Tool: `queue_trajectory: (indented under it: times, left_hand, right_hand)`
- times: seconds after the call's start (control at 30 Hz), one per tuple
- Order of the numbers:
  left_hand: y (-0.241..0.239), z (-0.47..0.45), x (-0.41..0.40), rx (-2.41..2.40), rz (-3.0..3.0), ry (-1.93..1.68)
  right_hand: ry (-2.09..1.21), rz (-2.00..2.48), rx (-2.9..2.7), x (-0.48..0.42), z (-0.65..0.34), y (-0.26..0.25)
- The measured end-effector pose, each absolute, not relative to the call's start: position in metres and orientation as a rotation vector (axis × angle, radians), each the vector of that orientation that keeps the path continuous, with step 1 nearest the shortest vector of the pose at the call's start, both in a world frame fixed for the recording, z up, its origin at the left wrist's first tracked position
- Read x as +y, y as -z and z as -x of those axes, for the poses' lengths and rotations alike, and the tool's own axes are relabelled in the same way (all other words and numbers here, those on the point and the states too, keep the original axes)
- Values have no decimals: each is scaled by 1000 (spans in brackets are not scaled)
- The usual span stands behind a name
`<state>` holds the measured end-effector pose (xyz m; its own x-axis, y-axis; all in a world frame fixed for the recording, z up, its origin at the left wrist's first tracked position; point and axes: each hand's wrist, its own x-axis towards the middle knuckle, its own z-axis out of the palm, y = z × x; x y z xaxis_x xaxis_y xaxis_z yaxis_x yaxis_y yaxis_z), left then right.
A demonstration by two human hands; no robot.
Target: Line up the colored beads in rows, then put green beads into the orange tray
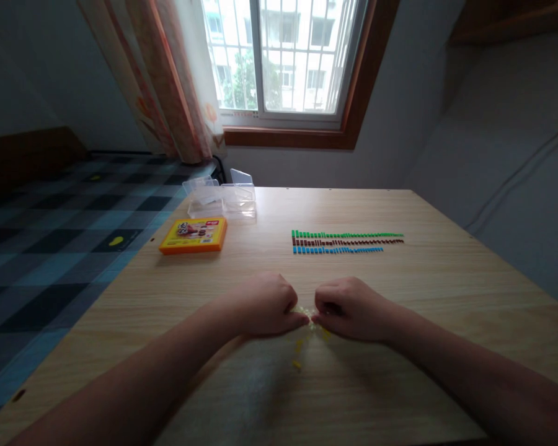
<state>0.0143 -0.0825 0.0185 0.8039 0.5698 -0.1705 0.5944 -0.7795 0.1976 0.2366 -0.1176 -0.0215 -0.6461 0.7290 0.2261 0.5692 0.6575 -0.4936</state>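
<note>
My left hand [270, 305] and my right hand [351, 308] meet over the near middle of the table, fingers curled and thumbs almost touching. Both are closed on what looks like a small clear bag [305, 313] with yellow bits in it; most of it is hidden by the fingers. Just below the hands are several small yellow pieces [297, 365], partly blurred. Beyond my right hand, small bricks stand in three rows: a green row [348, 235], a brown row [344, 242] and a blue row [335, 250].
An orange-yellow box [194, 235] with a printed picture lies at the left of the wooden table [446, 279]. Behind it stand open clear plastic containers [222, 201]. A bed with a checked cover [65, 248] adjoins the left edge. A window [288, 62] is beyond.
</note>
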Motion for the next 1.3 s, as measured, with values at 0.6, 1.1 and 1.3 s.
queue_trajectory:
  times: [0.6,1.1,1.3]
  left_hand:
    - [-22,9,-54,805,-2436,115]
    - [-19,2,-61,840,-2623,138]
    - [-18,2,-61,843,-2618,138]
  right_hand:
    - [-630,951,-2451,-111,-251,16]
    - [-649,924,-2569,-109,-252,16]
    - [-559,989,-2549,-112,-245,18]
